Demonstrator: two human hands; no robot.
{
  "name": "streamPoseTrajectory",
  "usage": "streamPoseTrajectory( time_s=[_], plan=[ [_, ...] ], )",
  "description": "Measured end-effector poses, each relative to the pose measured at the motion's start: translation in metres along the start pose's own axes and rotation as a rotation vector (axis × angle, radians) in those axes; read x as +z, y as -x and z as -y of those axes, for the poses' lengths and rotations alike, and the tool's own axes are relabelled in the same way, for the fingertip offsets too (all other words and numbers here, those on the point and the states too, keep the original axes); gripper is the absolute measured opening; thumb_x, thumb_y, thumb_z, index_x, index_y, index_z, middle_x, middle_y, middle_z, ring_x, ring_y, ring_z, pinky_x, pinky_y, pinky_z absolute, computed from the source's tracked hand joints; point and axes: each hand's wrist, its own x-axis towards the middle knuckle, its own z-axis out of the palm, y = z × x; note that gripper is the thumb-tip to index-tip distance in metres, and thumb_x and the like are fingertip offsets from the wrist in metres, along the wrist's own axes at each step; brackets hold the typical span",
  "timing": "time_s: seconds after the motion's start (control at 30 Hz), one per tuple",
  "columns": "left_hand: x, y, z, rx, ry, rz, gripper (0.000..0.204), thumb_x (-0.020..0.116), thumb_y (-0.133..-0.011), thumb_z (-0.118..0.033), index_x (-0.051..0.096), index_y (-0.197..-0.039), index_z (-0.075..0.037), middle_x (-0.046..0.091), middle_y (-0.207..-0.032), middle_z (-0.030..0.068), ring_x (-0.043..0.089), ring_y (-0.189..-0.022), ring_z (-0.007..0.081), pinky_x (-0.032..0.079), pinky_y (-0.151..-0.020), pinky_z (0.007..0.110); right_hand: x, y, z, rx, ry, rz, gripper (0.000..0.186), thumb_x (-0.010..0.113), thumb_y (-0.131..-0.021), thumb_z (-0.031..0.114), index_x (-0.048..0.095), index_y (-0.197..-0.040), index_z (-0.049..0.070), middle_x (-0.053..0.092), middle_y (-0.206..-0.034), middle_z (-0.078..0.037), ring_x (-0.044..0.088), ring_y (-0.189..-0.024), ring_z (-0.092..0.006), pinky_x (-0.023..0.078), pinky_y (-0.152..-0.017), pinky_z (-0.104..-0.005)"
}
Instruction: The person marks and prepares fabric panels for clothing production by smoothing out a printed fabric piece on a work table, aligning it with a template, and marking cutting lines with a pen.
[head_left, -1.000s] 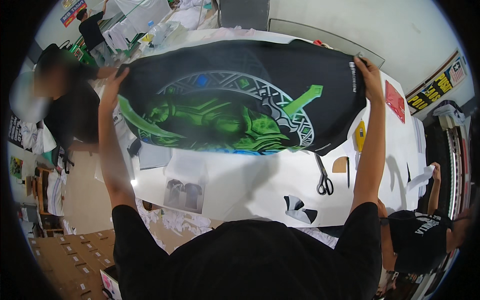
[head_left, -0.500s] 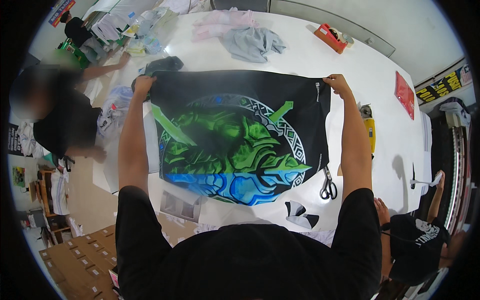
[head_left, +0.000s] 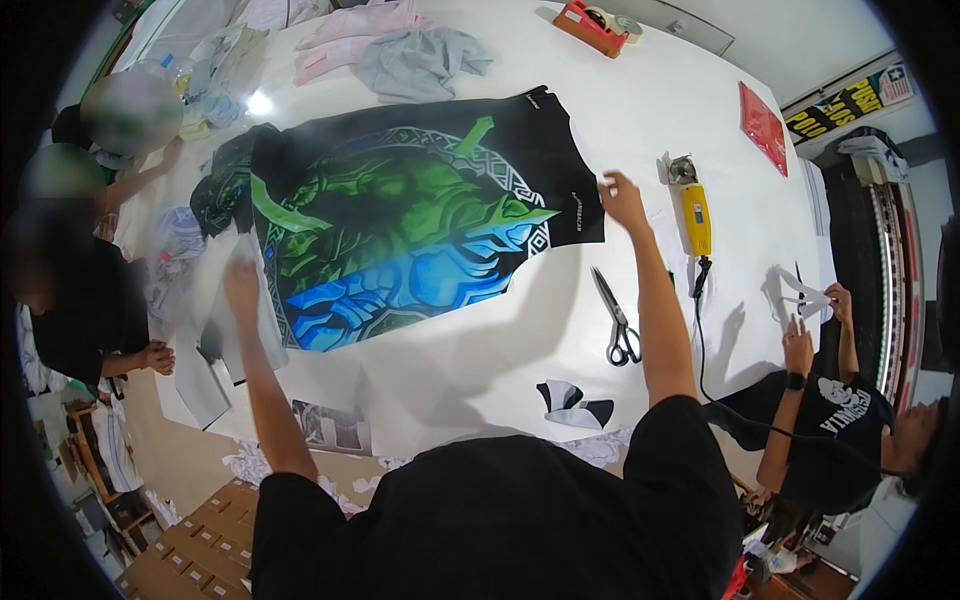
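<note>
A black cloth panel [head_left: 400, 215], printed with a green and blue armoured figure inside a patterned ring, lies spread on the white table. Just off its right edge is my right hand [head_left: 624, 202], raised with fingers loosely apart and nothing in them. My left hand [head_left: 241, 290] is by the panel's left edge, over pale grey-white sheets [head_left: 215, 345]; its fingers are smeared, so any hold is unclear. Bunched at the panel's upper left is another dark printed cloth [head_left: 222, 190]. Black-handled scissors [head_left: 620, 335] rest to the right, below my right hand.
A yellow corded cutting machine [head_left: 696, 215] lies right of my right forearm. Dark and grey scraps [head_left: 574, 405] sit near the front edge. Farther back are grey cloth [head_left: 420, 62], a red tape dispenser [head_left: 590, 28] and a red packet [head_left: 763, 130]. People work at both sides.
Both hands have let go of the black panel's upper corners, and it now lies turned on the table. My left hand has come nearer; my right has moved off its edge. The view has shifted.
</note>
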Motion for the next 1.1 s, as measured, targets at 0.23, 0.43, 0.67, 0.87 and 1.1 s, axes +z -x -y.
streamPoseTrajectory(
  time_s=[0.23,0.43,0.67,0.87,1.1],
  plan=[
    [-0.04,0.114,-0.095,-0.57,-0.288,0.379,0.051,0.07,-0.085,-0.041,0.061,-0.114,0.0,0.064,-0.112,0.022,0.062,-0.107,0.0411,0.051,-0.089,0.052,0.018,0.097,0.002,0.131,0.226,-0.138,0.026,0.068,-0.09,0.026,0.063,-0.099,0.002,0.064,-0.104,-0.021,0.062,-0.098,-0.0404,0.051,-0.08,-0.0488],
    [-0.031,0.112,-0.105,-0.529,-0.319,0.464,0.034,0.06,-0.089,-0.033,0.062,-0.104,-0.002,0.066,-0.109,0.0217,0.063,-0.105,0.0421,0.051,-0.087,0.055,0.023,0.098,-0.022,0.11,0.018,-0.204,0.016,0.066,-0.091,0.015,0.058,-0.092,0.001,0.065,-0.083,-0.016,0.065,-0.076,-0.0379,0.053,-0.069,-0.044],
    [-0.038,0.118,-0.054,-0.449,0.402,0.018,0.021,0.062,-0.095,-0.024,0.059,-0.097,-0.003,0.062,-0.078,0.0067,0.061,-0.073,0.016,0.046,-0.063,0.03,-0.024,0.109,0.009,0.451,-0.753,-0.037,0.017,0.062,-0.097,0.014,0.053,-0.111,0.007,0.064,-0.081,-0.007,0.061,-0.067,-0.0115,0.052,-0.061,-0.0253],
    [-0.089,0.121,-0.082,-0.527,0.782,0.069,0.023,0.067,-0.095,-0.024,0.062,-0.104,-0.004,0.052,-0.076,-0.002,0.042,-0.067,0.0073,0.036,-0.06,0.025,-0.069,0.143,0.016,0.462,-0.869,0.039,0.014,0.055,-0.101,0.014,0.057,-0.113,0.009,0.062,-0.102,-0.004,0.059,-0.084,-0.0125,0.053,-0.071,-0.0279],
    [-0.153,0.161,-0.095,-0.657,0.762,0.385,0.022,0.066,-0.096,-0.02,0.062,-0.11,-0.003,0.064,-0.101,0.0062,0.056,-0.094,0.0135,0.047,-0.083,0.027,-0.096,0.197,-0.025,0.488,-0.883,0.118,0.016,0.052,-0.101,0.01,0.062,-0.113,0.003,0.058,-0.105,-0.002,0.058,-0.083,-0.0112,0.052,-0.075,-0.0273]
  ],
)
